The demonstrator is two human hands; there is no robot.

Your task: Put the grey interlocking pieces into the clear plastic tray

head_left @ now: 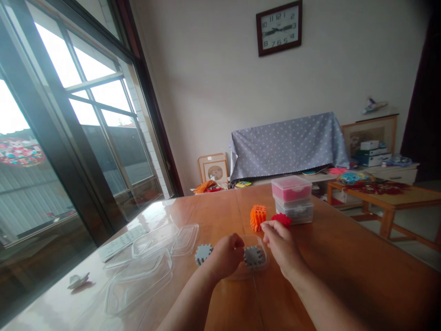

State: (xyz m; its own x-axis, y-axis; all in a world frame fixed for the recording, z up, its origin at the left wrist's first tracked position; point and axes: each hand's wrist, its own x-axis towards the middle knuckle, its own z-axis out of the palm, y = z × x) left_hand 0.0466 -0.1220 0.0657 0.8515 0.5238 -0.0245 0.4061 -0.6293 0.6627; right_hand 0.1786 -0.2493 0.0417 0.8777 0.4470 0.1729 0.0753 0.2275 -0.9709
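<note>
Your left hand (225, 254) is curled with its grip closed at the grey block (254, 256), which sits in the clear tray (261, 242) on the desk (344, 266). Just right of that tray, your right hand (280, 243) pinches the red block (281, 219). Beyond it stands the orange block (258, 217).

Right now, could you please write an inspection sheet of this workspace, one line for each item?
Surface: glossy wooden table.
Job's things: grey toothed block in a clear container between the hands; second grey block, orange block, red piece.
Clutter: clear lids, two stacked boxes, white remote.
Grippers: left hand closed beside the grey toothed block; right hand pinching at the red piece.
Cables: nothing seen.
Surroundings: window, wall clock, covered furniture, low table.
</note>
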